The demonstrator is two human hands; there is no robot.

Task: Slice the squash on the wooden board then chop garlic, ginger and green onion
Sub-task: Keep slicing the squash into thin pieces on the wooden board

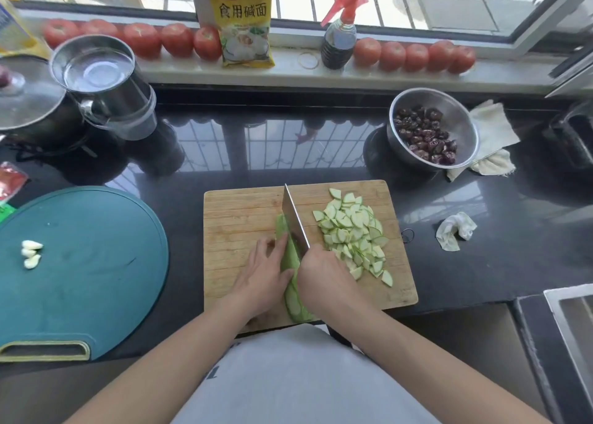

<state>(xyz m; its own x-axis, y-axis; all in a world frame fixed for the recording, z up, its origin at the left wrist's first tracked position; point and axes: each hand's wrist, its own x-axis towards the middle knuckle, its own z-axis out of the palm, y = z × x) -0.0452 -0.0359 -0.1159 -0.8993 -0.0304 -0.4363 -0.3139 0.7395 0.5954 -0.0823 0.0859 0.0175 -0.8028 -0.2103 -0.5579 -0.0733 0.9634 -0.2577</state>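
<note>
the squash (290,260) lies lengthwise on the board (244,218), running from about 12 o'clock down to 6 o'clock between the two hands, its near end reaching the board's front edge. the left hand (264,274) sits at the squash's 9 o'clock side, fingers bent and pressing down on its pale green skin, fingertips pointing toward 12 o'clock. the right hand (324,279) is at the squash's 3 o'clock side, curled tight round the handle of the knife (295,219); the handle itself is hidden in the fist. the blade stands on edge across the far part of the squash, its tip toward 12 o'clock, just beside the left fingers. the slices (354,235) lie heaped at 3 o'clock of the blade, on the right half of the board. well apart at 9 o'clock, peeled garlic (31,254) rests on a teal board (96,263). at 1 o'clock a bowl (462,115) holds dark dried fruit, with a cloth (492,131) beside it. tomatoes (142,40) line the sill at 12 o'clock.
</note>
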